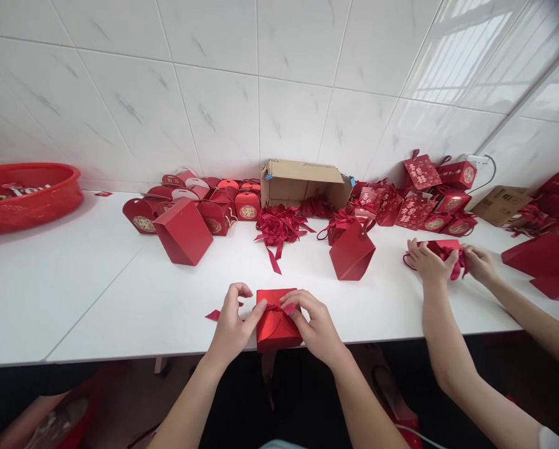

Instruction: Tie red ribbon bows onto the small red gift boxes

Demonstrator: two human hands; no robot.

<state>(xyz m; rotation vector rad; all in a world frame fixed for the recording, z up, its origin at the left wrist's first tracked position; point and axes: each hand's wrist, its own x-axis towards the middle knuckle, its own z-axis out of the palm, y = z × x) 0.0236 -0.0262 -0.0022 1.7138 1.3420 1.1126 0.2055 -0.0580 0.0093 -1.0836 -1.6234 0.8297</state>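
White table (120, 324) beneath, you seem mid-tie, right hand (319, 321) pinching ribbon (289, 308) on the near red box (278, 337), left hand (231, 322) grip unclear, next pull likely wanting even tension.

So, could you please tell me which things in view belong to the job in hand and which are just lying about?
Belonging to the job:
red box, between left hand and right hand
ribbon across it, at the right fingers
ribbon pile, probably spare

Apparently just lying about:
red basin, far left
brown carton, right
small red piece near the wall
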